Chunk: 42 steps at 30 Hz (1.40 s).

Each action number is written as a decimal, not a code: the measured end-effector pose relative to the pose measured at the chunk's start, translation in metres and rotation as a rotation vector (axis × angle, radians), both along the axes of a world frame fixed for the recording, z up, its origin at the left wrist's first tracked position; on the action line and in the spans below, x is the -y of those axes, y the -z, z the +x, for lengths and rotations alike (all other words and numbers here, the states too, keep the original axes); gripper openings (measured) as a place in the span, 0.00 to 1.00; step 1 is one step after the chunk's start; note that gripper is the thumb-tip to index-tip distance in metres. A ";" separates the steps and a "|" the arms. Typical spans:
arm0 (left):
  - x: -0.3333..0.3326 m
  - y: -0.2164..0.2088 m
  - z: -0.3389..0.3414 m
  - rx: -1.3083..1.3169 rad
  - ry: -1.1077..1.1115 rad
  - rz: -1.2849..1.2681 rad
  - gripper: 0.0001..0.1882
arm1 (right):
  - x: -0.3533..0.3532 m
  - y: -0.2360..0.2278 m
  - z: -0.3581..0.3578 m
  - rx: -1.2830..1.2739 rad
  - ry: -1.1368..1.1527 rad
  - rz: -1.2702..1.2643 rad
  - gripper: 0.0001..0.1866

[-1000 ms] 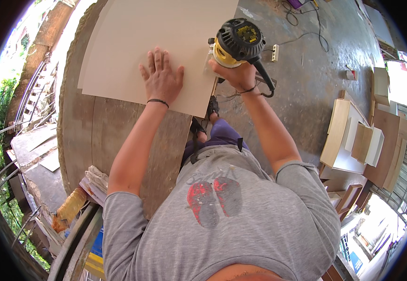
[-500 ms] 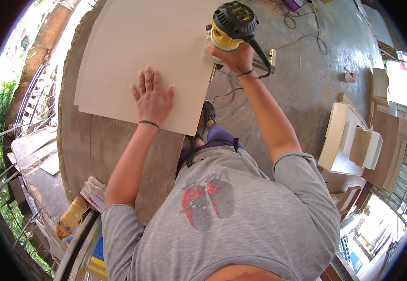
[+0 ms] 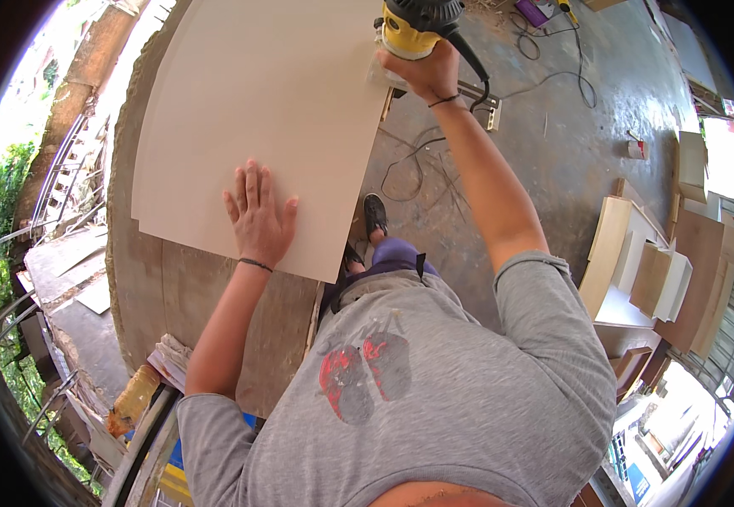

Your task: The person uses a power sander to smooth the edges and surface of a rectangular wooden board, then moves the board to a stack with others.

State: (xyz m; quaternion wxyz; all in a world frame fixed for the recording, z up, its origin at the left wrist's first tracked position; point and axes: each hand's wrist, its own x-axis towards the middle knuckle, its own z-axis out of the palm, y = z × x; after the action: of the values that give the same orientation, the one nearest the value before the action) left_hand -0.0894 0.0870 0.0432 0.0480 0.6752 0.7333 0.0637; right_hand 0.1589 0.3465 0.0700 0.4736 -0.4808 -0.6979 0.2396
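Note:
A large pale board (image 3: 257,101) lies flat on a worn wooden bench (image 3: 215,291). My left hand (image 3: 261,221) rests palm down near the board's near edge, fingers stretched out and slightly apart. At the far right edge of the board, my right hand (image 3: 428,74) is wrapped round the lower part of a yellow and black router (image 3: 409,32). The router stands upright with its clear base plate (image 3: 381,74) at the board's edge. Its top runs out of view, and the bit is hidden.
The router's black cord (image 3: 471,61) hangs by my right wrist. More cable (image 3: 420,173) lies on the grey floor (image 3: 519,160), close to my shoe (image 3: 375,215). Wooden cabinet pieces (image 3: 625,258) stand on the right, near a small tin (image 3: 636,149).
My right hand has moved the router farther away along the board's right edge. The board and my left hand on it appear nearer to me; the view has also shifted slightly.

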 end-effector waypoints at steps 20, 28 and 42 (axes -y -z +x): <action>0.006 -0.003 -0.006 0.025 0.021 -0.011 0.37 | -0.119 0.013 0.013 -0.068 -0.032 0.043 0.35; 0.007 -0.003 -0.006 0.028 0.017 -0.017 0.37 | -0.130 0.000 0.014 -0.115 -0.067 -0.019 0.30; -0.010 0.002 0.021 0.053 0.007 0.091 0.38 | -0.157 0.004 0.048 -0.273 0.005 0.037 0.27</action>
State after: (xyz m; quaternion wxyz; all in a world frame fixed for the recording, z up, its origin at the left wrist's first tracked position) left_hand -0.0689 0.0971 0.0413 0.0369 0.6774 0.7257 0.1144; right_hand 0.2069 0.5035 0.0661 0.5735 -0.4367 -0.6301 0.2886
